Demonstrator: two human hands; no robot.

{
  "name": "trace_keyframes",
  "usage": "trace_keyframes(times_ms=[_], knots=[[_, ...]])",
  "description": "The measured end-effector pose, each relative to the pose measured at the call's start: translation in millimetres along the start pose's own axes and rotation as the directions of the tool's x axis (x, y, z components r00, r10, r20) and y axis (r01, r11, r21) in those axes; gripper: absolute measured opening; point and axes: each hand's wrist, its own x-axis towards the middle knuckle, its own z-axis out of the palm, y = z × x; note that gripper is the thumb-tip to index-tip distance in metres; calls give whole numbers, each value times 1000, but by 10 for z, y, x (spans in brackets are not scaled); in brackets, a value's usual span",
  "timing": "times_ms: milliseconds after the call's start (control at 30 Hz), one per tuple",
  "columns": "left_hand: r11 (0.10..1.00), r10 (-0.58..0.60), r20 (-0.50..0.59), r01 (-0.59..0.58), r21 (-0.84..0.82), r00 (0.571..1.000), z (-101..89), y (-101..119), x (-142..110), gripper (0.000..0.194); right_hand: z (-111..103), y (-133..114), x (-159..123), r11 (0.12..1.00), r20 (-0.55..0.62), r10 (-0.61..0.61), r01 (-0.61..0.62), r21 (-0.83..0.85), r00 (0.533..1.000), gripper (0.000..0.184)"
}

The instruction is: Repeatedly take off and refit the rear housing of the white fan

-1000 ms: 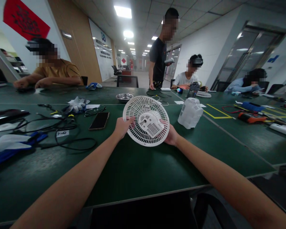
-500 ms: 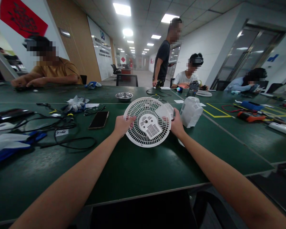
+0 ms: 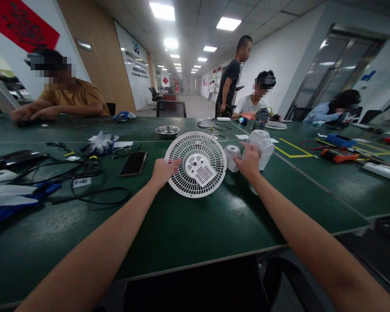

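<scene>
My left hand [image 3: 161, 171] grips the left rim of a round white fan grille [image 3: 195, 164], holding it tilted with its lower edge near the green table [image 3: 188, 225]. My right hand [image 3: 248, 163] is off the grille, closed on a small white rounded part [image 3: 231, 157] just to the grille's right. Behind my right hand stands a white fan body [image 3: 261, 145].
A black phone [image 3: 133, 163], tangled black cables [image 3: 81, 177], gloves [image 3: 100, 143] and a metal bowl [image 3: 167, 131] lie left and behind. Red tools [image 3: 339, 156] and yellow tape lines sit to the right. Several people sit or stand around the far table edges.
My right hand let go of the grille's right edge and moved right and away, taking hold of the small white part. My left hand keeps its grip; the grille dropped slightly.
</scene>
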Motion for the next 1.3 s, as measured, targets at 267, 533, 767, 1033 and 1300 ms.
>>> trace_keyframes(times_ms=[267,533,767,1033,1300], knots=[[999,6,32,-7,33,999,-11,62,-47,22,-152,490,134,916,-223,400,-399,52,889,90],[1000,17,37,-18,22,999,-23,-10,16,23,65,752,97,771,43,626,-626,119,779,89],[998,9,37,-11,55,999,-17,-79,90,26,18,638,181,833,-204,552,-525,176,808,84],[996,23,62,-28,80,998,-32,-41,61,27,4,185,179,907,-278,388,-311,283,879,87],[997,-21,68,16,74,997,-33,40,9,23,162,38,64,933,-30,347,-341,114,937,88]])
